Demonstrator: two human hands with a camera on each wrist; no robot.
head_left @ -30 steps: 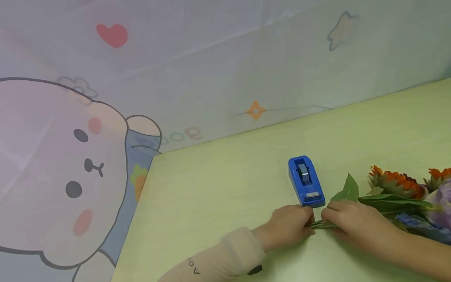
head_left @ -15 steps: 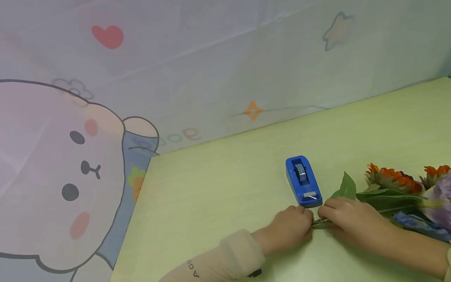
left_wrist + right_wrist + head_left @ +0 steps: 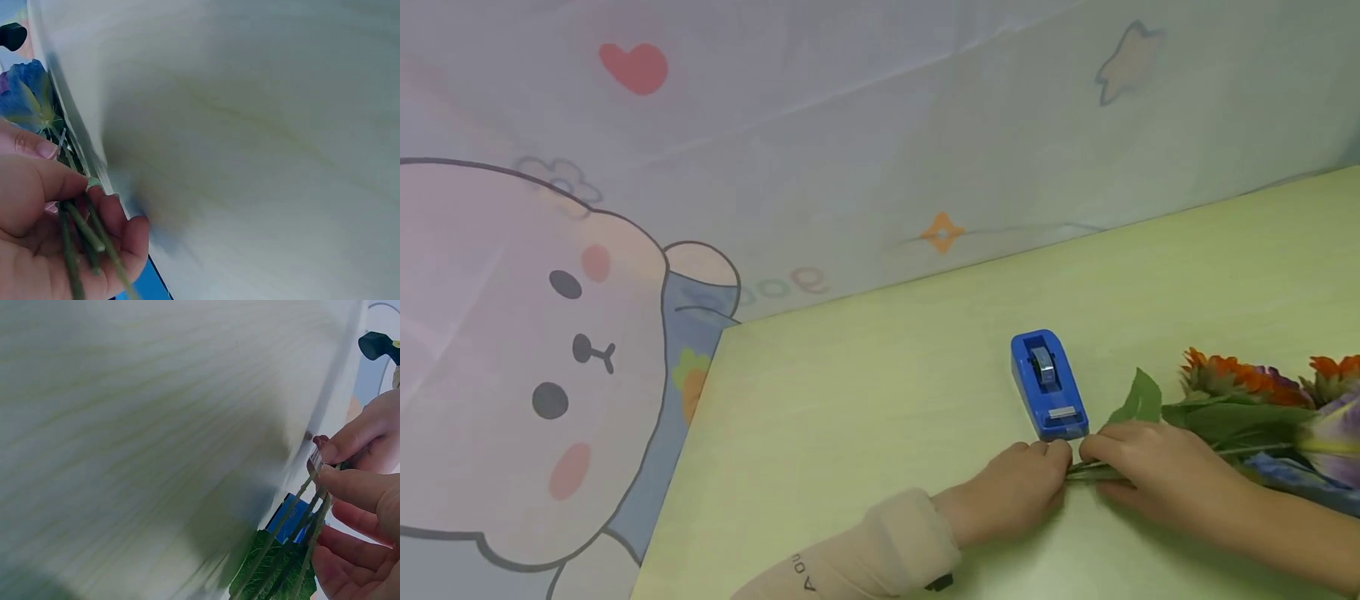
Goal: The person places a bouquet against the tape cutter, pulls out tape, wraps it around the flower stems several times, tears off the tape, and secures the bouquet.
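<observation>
A bunch of flowers lies at the right in the head view, with orange blooms, a purple bloom, a blue bloom and a green leaf. Its thin green stems point left. My left hand grips their lower ends; in the left wrist view the cut ends lie across its palm. Close beside it, my right hand pinches the same stems nearer the blooms. A small shiny strip shows at the fingertips in the right wrist view. It looks like clear tape.
Just beyond both hands stands a blue tape dispenser with a roll of clear tape. The pale yellow-green table ends at a printed cloth backdrop at the back and left.
My left hand has turned slightly, hiding its thumb tip. Leaves and the purple bloom have shifted a little, as if the bunch rolled. The dispenser keeps its place; the head view wobbles slightly.
</observation>
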